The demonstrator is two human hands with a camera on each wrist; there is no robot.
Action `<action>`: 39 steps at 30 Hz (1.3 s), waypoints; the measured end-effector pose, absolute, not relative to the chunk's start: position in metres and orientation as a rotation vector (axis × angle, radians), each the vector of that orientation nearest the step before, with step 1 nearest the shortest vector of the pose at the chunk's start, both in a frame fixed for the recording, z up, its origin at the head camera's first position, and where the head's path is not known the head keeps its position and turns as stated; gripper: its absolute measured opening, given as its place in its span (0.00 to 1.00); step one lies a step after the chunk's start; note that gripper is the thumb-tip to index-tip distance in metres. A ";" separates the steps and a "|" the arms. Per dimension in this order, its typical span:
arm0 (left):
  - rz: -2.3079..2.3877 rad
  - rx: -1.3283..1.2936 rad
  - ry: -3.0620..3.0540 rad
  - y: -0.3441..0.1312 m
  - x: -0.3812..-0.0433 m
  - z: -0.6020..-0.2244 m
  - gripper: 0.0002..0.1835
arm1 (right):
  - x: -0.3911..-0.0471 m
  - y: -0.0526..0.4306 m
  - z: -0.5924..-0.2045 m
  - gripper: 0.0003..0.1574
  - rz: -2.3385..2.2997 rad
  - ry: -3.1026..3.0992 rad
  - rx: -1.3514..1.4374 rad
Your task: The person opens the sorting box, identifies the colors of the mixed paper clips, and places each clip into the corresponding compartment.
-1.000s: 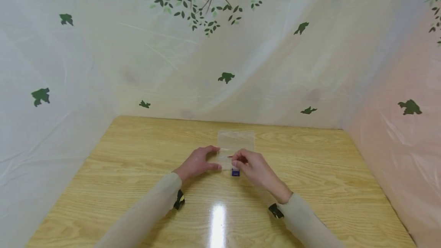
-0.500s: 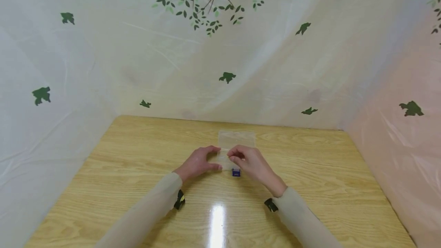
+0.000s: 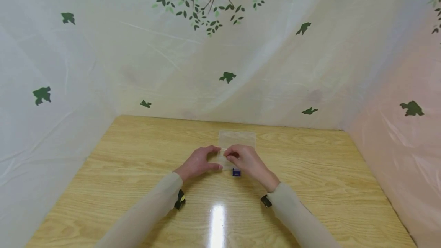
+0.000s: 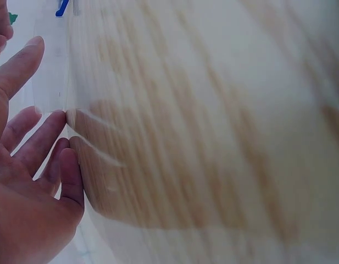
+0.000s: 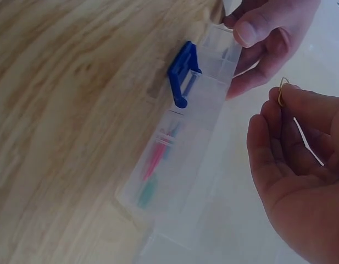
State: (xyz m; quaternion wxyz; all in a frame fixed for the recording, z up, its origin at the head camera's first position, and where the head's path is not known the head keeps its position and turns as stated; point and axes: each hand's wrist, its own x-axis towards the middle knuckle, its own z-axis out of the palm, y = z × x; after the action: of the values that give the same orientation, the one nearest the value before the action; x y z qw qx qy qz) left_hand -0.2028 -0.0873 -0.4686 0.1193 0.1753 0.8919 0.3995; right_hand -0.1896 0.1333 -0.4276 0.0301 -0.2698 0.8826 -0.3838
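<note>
A clear plastic compartment box point(image 3: 226, 165) with a blue latch point(image 3: 236, 172) lies on the table, its clear lid point(image 3: 237, 138) folded back. My left hand point(image 3: 198, 162) holds the box's left end, thumb at the near side and forefinger at the far side. Over the box, my right hand point(image 3: 250, 163) pinches a thin yellow paper clip point(image 5: 282, 92) between thumb and fingertips, plainest in the right wrist view. Pink paper clips point(image 5: 156, 159) and green ones point(image 5: 148, 191) show through the box's wall. My right hand hides the box's right part in the head view.
The wood-grain table point(image 3: 138, 137) reaches back to a pale curtain point(image 3: 172, 68) printed with leaves and birds. Similar curtains hang at the left and right. A bright light reflection lies on the near part of the tabletop.
My right hand has moved left over the box, toward my left hand, with its pinch kept. My left hand and the box have stayed in place.
</note>
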 end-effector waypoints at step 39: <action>1.099 0.473 2.620 -0.091 -0.199 -0.457 0.44 | -0.165 0.165 -0.416 0.24 -1.212 2.830 -0.603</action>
State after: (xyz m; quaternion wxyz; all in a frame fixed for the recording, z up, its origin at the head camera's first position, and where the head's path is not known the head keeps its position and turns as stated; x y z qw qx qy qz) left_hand -0.1993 -0.0912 -0.4566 0.1303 0.1627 0.9020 0.3782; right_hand -0.1649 0.1647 -0.4163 0.0021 -0.1924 0.9020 -0.3864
